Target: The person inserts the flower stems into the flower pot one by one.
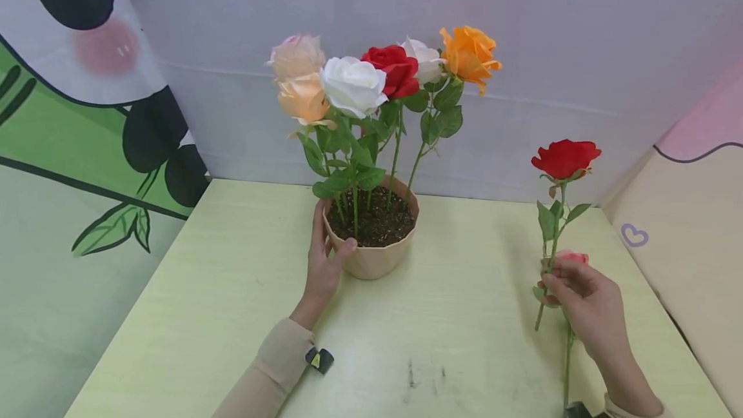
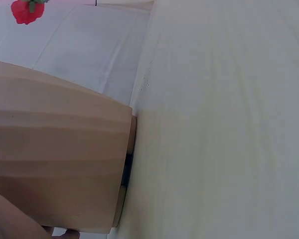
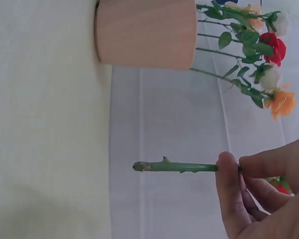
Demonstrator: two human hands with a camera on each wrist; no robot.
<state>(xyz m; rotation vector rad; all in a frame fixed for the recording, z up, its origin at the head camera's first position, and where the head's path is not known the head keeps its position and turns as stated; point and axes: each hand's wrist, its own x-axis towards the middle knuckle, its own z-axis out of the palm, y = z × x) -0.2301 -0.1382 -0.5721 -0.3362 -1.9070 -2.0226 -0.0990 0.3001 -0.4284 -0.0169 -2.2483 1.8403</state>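
Note:
My left hand [image 1: 324,271] holds the left side of a light-brown flowerpot [image 1: 374,264], its thumb at the front of the rim. Dark soil [image 1: 380,215] fills the pot, and several roses stand in it: white [image 1: 353,84], red [image 1: 395,69], orange [image 1: 470,55] and peach [image 1: 303,97]. Off to the right, my right hand [image 1: 592,305] pinches the stem of another red rose [image 1: 565,159], bloom upward. The cut lower end of that stem [image 3: 177,167] sticks out past the fingertips in the right wrist view. A pink rose [image 1: 574,255] is partly hidden behind this hand.
The pot stands on a pale yellow table [image 1: 244,289] near its back edge. Behind rises a whitish cloth backdrop [image 1: 244,121]. A cartoon-printed panel [image 1: 87,147] borders the left side, and a cream panel with a small heart [image 1: 634,235] borders the right.

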